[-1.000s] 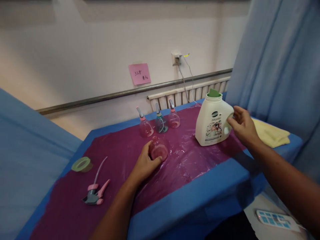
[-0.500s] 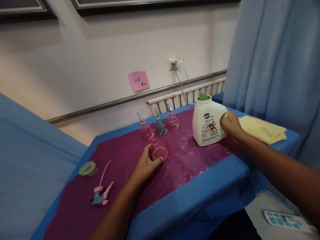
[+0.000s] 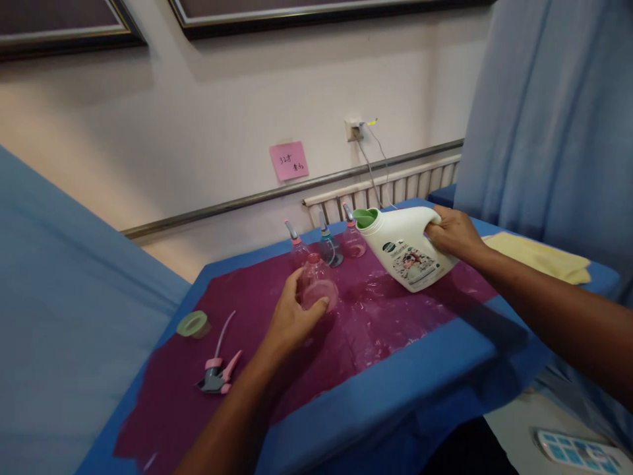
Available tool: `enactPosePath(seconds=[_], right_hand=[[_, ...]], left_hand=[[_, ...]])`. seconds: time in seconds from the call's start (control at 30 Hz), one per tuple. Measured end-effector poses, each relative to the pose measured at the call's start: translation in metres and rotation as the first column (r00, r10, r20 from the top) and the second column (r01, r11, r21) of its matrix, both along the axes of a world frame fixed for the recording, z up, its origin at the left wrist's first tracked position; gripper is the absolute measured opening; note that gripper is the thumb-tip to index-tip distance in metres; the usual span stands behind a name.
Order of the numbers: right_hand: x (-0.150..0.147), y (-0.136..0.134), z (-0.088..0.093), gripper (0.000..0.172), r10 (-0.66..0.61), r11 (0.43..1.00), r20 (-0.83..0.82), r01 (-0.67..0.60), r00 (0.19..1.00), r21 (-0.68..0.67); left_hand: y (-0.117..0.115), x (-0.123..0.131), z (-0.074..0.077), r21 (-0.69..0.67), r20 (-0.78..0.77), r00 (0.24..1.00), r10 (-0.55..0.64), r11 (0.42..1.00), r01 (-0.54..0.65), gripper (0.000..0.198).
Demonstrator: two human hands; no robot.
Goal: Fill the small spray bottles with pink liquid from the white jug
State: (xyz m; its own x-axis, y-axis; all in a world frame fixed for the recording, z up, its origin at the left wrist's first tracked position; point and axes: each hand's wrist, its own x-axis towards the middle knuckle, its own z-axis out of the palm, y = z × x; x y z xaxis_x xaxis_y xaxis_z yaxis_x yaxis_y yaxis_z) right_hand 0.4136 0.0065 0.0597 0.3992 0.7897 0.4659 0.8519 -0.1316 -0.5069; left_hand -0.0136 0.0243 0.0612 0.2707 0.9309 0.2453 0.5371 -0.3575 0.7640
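My left hand [image 3: 297, 309] is wrapped round a clear pink spray bottle [image 3: 320, 285] that has no top on; its round open neck faces up. My right hand [image 3: 453, 232] grips the handle of a large white detergent jug [image 3: 411, 254]. The jug tilts to the left, and its green-lined mouth points toward the pink bottle, a short gap apart. A pink and grey spray head [image 3: 215, 376] with its tube lies on the purple sheet, left of my left forearm. Near it sits a pale green cap [image 3: 194, 324].
Behind the held bottle stand two more pink spray bottles [image 3: 354, 241] and a teal one [image 3: 329, 248]. A folded yellow cloth [image 3: 539, 257] lies at the right end. Purple plastic sheet [image 3: 257, 284] covers much of the blue table [image 3: 386, 382]. Blue curtains [image 3: 548, 119] flank both sides.
My right hand has tipped the white jug over to the left, toward the pink bottle. The pink bottle appears slightly raised in my left hand. The view has shifted a little.
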Motion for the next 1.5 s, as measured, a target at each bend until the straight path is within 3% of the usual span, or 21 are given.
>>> enactPosePath(seconds=[0.23,0.43,0.57,1.13,1.5], right_hand=[[-0.026,0.01,0.019,0.034,-0.015,0.989,0.25,0.052,0.968,-0.142],[-0.046,0.013,0.024,0.039,0.01,0.982,0.391,0.064,0.92,-0.176],[-0.058,0.011,0.031,0.041,0.016,0.977,0.42,0.076,0.907,-0.2],[-0.06,0.023,0.036,0.041,0.032,0.964,0.422,0.084,0.906,-0.254],[-0.067,0.028,0.039,0.037,0.072,0.973,0.447,0.037,0.892,-0.23]], left_hand=[[0.005,-0.018,0.044,0.195,-0.151,0.987,-0.05,0.978,0.08,0.081],[0.008,-0.031,0.068,0.181,-0.29,0.957,0.005,0.982,0.05,0.079],[0.012,-0.038,0.078,0.188,-0.396,0.918,-0.013,0.977,0.095,0.076],[0.025,-0.039,0.101,0.24,-0.557,0.823,-0.113,0.927,0.29,0.07],[0.034,-0.046,0.106,0.254,-0.621,0.778,-0.097,0.914,0.317,0.073]])
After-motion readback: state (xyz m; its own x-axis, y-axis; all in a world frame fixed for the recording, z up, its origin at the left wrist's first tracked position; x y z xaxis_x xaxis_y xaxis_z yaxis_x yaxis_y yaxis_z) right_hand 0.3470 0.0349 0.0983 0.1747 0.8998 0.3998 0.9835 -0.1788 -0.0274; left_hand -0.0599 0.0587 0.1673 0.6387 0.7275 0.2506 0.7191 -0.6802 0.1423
